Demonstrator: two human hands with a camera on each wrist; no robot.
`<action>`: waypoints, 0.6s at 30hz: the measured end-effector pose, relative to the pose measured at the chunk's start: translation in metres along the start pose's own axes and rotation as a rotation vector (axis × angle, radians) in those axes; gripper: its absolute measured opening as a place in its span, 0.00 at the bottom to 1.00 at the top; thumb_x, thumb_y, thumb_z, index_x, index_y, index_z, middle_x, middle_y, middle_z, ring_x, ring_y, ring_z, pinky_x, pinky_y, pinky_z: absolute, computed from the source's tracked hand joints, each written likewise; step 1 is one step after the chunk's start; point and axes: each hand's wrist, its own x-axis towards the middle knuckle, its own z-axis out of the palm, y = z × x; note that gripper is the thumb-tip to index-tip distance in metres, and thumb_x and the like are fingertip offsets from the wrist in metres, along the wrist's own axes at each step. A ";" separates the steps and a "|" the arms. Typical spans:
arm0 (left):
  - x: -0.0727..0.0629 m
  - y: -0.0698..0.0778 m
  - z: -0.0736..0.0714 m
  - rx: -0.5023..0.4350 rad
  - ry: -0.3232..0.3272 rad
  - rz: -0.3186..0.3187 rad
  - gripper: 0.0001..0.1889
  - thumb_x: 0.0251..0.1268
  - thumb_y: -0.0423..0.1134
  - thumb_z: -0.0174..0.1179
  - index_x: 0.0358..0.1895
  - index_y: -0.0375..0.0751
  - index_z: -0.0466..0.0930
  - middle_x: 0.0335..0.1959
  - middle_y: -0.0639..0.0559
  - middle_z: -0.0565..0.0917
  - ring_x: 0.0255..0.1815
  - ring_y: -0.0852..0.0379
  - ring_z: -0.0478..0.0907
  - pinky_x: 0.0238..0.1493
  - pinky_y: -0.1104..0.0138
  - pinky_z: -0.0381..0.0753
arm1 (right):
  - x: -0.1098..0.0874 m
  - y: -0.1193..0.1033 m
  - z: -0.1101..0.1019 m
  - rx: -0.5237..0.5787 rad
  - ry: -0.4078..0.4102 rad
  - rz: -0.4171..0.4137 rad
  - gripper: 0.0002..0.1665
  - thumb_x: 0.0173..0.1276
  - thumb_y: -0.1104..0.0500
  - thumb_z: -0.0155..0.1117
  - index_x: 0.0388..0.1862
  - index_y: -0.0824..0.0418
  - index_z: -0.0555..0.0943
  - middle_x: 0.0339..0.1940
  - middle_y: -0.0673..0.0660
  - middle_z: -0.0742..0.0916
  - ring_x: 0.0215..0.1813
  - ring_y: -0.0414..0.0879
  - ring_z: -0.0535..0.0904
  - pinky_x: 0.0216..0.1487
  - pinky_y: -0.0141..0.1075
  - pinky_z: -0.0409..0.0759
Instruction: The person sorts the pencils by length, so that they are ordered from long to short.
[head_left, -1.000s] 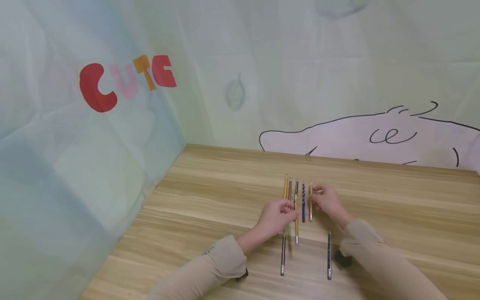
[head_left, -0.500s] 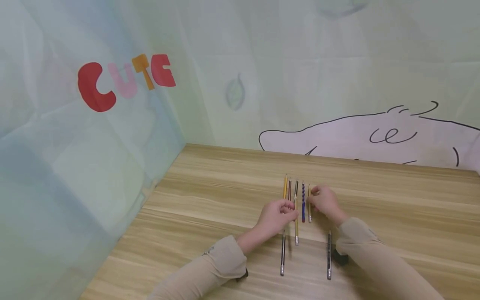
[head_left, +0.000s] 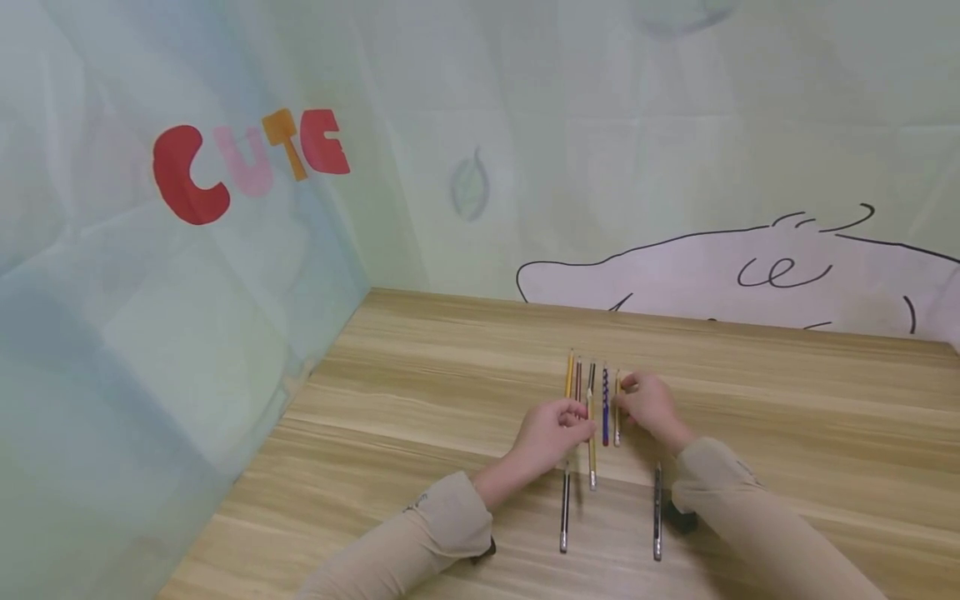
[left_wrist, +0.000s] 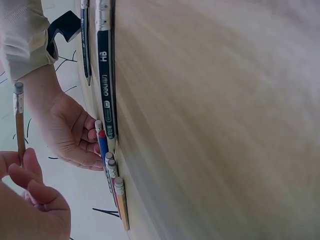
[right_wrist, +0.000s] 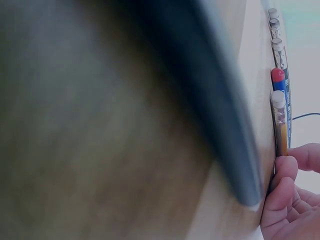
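Observation:
My left hand (head_left: 551, 433) pinches a yellow pencil (head_left: 592, 460) with a pale eraser end; in the left wrist view that pencil (left_wrist: 20, 125) is up off the table. At the right end of a row, my right hand (head_left: 651, 406) has its thumb and finger on another yellow pencil (head_left: 618, 429), which lies on the wood, eraser toward me. Just left of it lies a blue patterned pencil (head_left: 605, 412) with a red end. Further left come a dark pencil (head_left: 593, 372), a dark red pencil (head_left: 578, 383) and an orange-yellow pencil (head_left: 569, 375), partly hidden behind my left hand.
Nearer the front of the wooden table (head_left: 420, 367) lie two dark pencils, one on the left (head_left: 565, 517) and one on the right (head_left: 657, 517), apart from the row. A printed backdrop (head_left: 450, 125) stands along the back and left edges.
My right hand has slid its yellow pencil slightly left, nearer the blue one, and straightened it a little. The left hand and its pencil have stayed in place.

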 end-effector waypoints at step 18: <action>0.001 0.000 -0.001 -0.003 -0.002 -0.005 0.10 0.53 0.43 0.60 0.37 0.43 0.77 0.25 0.55 0.81 0.24 0.62 0.74 0.25 0.73 0.73 | 0.000 -0.001 -0.002 0.001 -0.017 0.004 0.21 0.57 0.65 0.57 0.50 0.71 0.69 0.24 0.57 0.81 0.20 0.41 0.72 0.21 0.30 0.72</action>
